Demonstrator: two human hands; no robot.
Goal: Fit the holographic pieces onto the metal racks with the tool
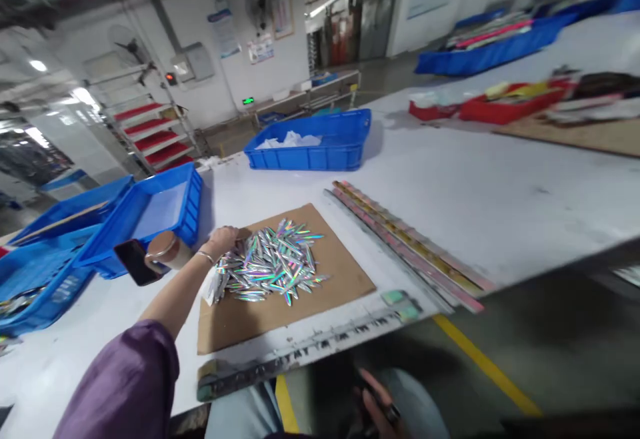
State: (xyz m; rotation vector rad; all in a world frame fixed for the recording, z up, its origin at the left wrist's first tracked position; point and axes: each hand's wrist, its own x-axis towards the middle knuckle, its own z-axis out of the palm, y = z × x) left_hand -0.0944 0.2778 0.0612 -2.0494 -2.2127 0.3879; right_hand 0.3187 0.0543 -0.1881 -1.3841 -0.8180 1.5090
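Note:
A heap of several shiny iridescent lure-shaped pieces (273,264) lies on a brown cardboard sheet (280,305) on the white table (475,199). My left hand (223,239), on a purple-sleeved arm with a bracelet, rests at the heap's far left edge, touching the pieces; whether it grips any I cannot tell. My right hand (379,404) sits low on my lap below the table edge, wearing a ring, fingers loosely curled with nothing visible in it.
A dark phone (135,262) and a brown tape roll (165,251) lie left of the hand. Blue bins (193,209) stand at left, another blue bin (345,149) behind. Long striped strips (407,245) lie right of the cardboard. Red trays (505,109) are far right.

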